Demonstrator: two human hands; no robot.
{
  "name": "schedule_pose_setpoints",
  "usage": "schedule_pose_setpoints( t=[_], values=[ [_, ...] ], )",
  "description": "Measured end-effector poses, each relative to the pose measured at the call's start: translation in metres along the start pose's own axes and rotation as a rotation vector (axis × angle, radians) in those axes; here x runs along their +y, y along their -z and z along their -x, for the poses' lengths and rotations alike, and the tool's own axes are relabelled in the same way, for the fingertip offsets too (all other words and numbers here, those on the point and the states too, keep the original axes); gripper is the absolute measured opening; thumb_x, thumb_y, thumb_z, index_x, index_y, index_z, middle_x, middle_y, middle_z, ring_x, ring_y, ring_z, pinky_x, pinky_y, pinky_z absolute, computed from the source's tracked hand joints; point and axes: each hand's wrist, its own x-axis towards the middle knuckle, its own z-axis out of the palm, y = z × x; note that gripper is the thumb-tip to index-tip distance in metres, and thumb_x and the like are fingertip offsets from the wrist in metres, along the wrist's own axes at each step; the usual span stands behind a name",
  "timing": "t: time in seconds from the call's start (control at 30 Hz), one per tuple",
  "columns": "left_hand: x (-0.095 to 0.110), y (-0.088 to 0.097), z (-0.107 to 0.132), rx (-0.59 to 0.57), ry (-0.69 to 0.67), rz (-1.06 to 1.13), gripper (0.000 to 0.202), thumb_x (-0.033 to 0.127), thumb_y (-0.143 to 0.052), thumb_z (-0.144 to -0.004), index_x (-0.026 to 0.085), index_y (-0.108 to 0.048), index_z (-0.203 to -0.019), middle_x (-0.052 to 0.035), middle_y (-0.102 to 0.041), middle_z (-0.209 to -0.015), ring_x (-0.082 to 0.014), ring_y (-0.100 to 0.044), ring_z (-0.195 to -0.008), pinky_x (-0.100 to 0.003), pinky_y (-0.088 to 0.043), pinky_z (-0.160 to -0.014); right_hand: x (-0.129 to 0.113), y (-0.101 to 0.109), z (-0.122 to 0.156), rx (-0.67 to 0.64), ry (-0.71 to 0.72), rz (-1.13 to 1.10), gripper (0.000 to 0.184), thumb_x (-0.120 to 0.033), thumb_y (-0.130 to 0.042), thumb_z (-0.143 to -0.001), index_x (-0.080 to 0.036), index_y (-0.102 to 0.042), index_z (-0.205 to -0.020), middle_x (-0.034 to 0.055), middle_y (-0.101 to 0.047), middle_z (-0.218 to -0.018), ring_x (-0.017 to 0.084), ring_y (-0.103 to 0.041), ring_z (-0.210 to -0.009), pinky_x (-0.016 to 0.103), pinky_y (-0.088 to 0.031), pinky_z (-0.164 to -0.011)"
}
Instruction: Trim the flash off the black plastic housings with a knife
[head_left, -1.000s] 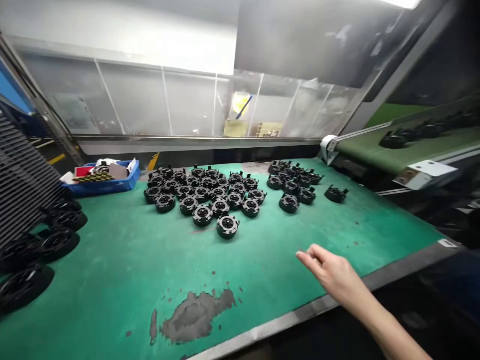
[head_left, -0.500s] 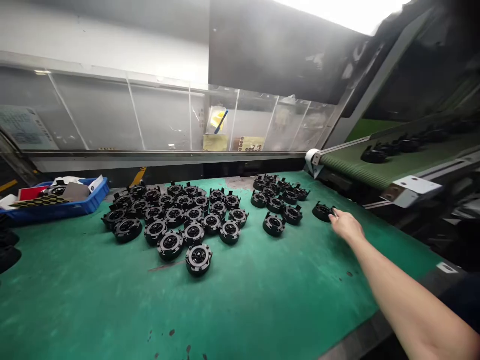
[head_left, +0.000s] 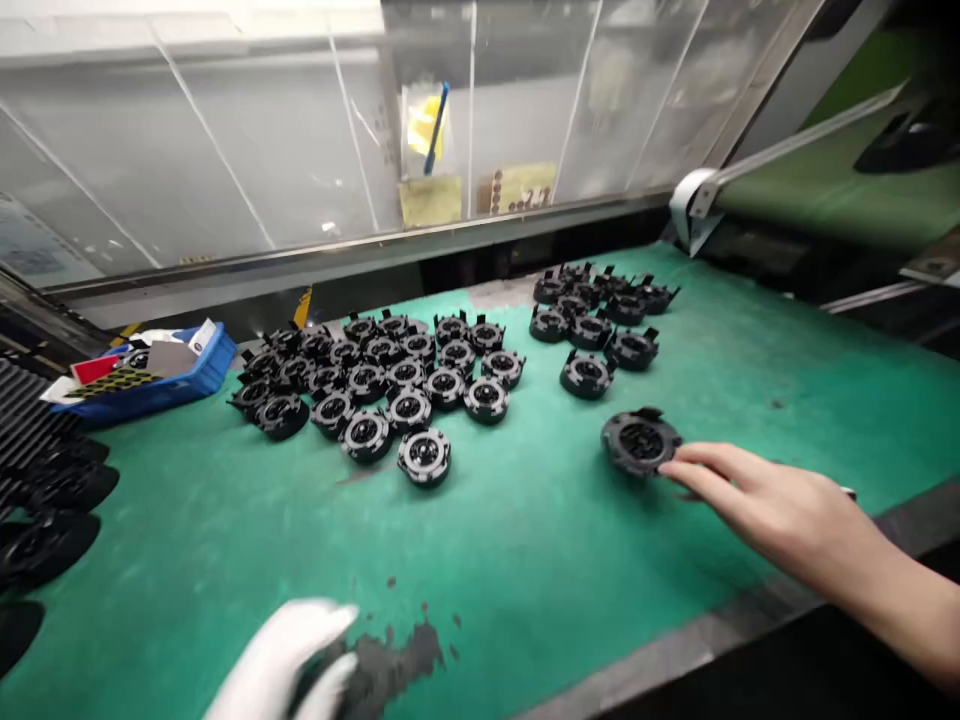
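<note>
My right hand (head_left: 772,510), bare, pinches the edge of a round black plastic part (head_left: 640,442) with a ring face and small upright tabs. The part is held up over the green mat (head_left: 525,560), tilted a little towards me. At the bottom left is my left hand (head_left: 277,665) in a white glove, slightly blurred. Its thumb and fingers are apart, with nothing seen between them. A large group of like black parts (head_left: 409,408) lies on the mat at centre left. Further right sits a smaller group (head_left: 589,330).
A conveyor belt (head_left: 810,195) carrying a dark part (head_left: 907,143) runs along the upper right. On the left stands a blue tray (head_left: 161,393) with papers, near more dark parts (head_left: 49,545). A clear panel with pockets (head_left: 247,150) closes off the back.
My right hand has drawn the black part back from beside the conveyor and lifted it towards me. My gloved left hand has come into view. The camera has tilted down.
</note>
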Motion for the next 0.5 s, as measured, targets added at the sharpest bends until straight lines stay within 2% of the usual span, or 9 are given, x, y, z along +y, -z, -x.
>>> schedule_pose_setpoints(
  t=[0.03,0.07,0.1,0.13,0.17,0.2,0.27,0.37,0.5],
  values=[
    [0.003,-0.011,-0.002,-0.033,-0.023,0.013,0.062,0.051,-0.100,-0.090,0.058,-0.079,-0.147,0.0054,-0.088,-0.141,-0.0311,-0.086,-0.111,-0.047,-0.078,-0.083,-0.030,0.004,0.011,-0.014,0.046,-0.050,0.050,-0.007,-0.052,-0.116,-0.032,-0.083,-0.145,0.0116,-0.086,-0.138,0.020,-0.081,-0.110,0.031,-0.058,-0.080],
    [0.009,-0.025,-0.007,-0.070,-0.056,0.040,0.081,0.053,-0.104,-0.084,0.051,-0.073,-0.159,-0.0001,-0.089,-0.140,-0.0346,-0.088,-0.115,-0.052,-0.080,-0.091,-0.059,0.008,0.019,-0.030,0.098,-0.108,0.054,-0.006,-0.054,-0.114,-0.034,-0.080,-0.152,0.0100,-0.087,-0.138,0.020,-0.082,-0.113,0.031,-0.061,-0.085],
    [0.016,-0.041,-0.014,-0.155,-0.133,0.107,0.103,0.059,-0.109,-0.077,0.037,-0.066,-0.168,-0.0104,-0.088,-0.143,-0.0396,-0.089,-0.119,-0.058,-0.080,-0.098,-0.086,0.011,0.024,-0.055,0.150,-0.168,0.057,-0.006,-0.058,-0.111,-0.036,-0.078,-0.156,0.0078,-0.087,-0.137,0.020,-0.082,-0.113,0.031,-0.063,-0.089],
    [0.024,-0.057,-0.024,-0.277,-0.196,0.171,0.116,0.068,-0.111,-0.072,0.028,-0.063,-0.169,-0.0169,-0.086,-0.144,-0.0427,-0.088,-0.123,-0.061,-0.078,-0.105,-0.111,0.012,0.025,-0.078,0.208,-0.234,0.060,-0.007,-0.062,-0.109,-0.038,-0.076,-0.159,0.0058,-0.088,-0.135,0.019,-0.082,-0.112,0.030,-0.064,-0.091],
    [0.030,-0.072,-0.035,-0.385,-0.242,0.239,0.115,0.074,-0.111,-0.069,0.025,-0.066,-0.163,-0.0175,-0.087,-0.139,-0.0430,-0.088,-0.121,-0.061,-0.077,-0.105,-0.132,0.011,0.024,-0.080,0.261,-0.301,0.062,-0.008,-0.065,-0.108,-0.038,-0.075,-0.161,0.0047,-0.088,-0.133,0.019,-0.082,-0.108,0.030,-0.066,-0.090],
    [0.036,-0.086,-0.047,-0.464,-0.283,0.304,0.108,0.081,-0.110,-0.066,0.025,-0.071,-0.150,-0.0147,-0.089,-0.128,-0.0414,-0.089,-0.113,-0.056,-0.077,-0.098,-0.151,0.009,0.022,-0.067,0.291,-0.360,0.062,-0.010,-0.066,-0.107,-0.037,-0.074,-0.162,0.0045,-0.088,-0.131,0.019,-0.082,-0.105,0.032,-0.067,-0.090],
    [0.042,-0.104,-0.065,-0.570,-0.301,0.325,0.087,0.084,-0.106,-0.071,0.027,-0.075,-0.130,-0.0092,-0.090,-0.114,-0.0394,-0.090,-0.107,-0.049,-0.074,-0.091,-0.180,0.002,0.016,0.003,0.285,-0.441,0.061,-0.010,-0.064,-0.107,-0.032,-0.072,-0.164,0.0060,-0.088,-0.126,0.021,-0.078,-0.098,0.035,-0.066,-0.085],
    [0.042,-0.108,-0.074,-0.623,-0.323,0.280,0.070,0.082,-0.103,-0.076,0.030,-0.077,-0.115,-0.0039,-0.089,-0.102,-0.0372,-0.090,-0.100,-0.043,-0.066,-0.083,-0.201,-0.009,0.014,0.034,0.215,-0.476,0.058,-0.004,-0.056,-0.108,-0.026,-0.072,-0.159,0.0069,-0.085,-0.122,0.020,-0.074,-0.094,0.035,-0.061,-0.080],
    [0.041,-0.101,-0.067,-0.605,-0.315,0.242,0.065,0.081,-0.100,-0.079,0.030,-0.078,-0.112,-0.0035,-0.089,-0.099,-0.0367,-0.090,-0.096,-0.040,-0.059,-0.078,-0.205,-0.014,0.021,0.030,0.189,-0.498,0.054,-0.001,-0.058,-0.109,-0.022,-0.073,-0.156,0.0083,-0.083,-0.123,0.019,-0.075,-0.101,0.033,-0.059,-0.083]
  ],
)
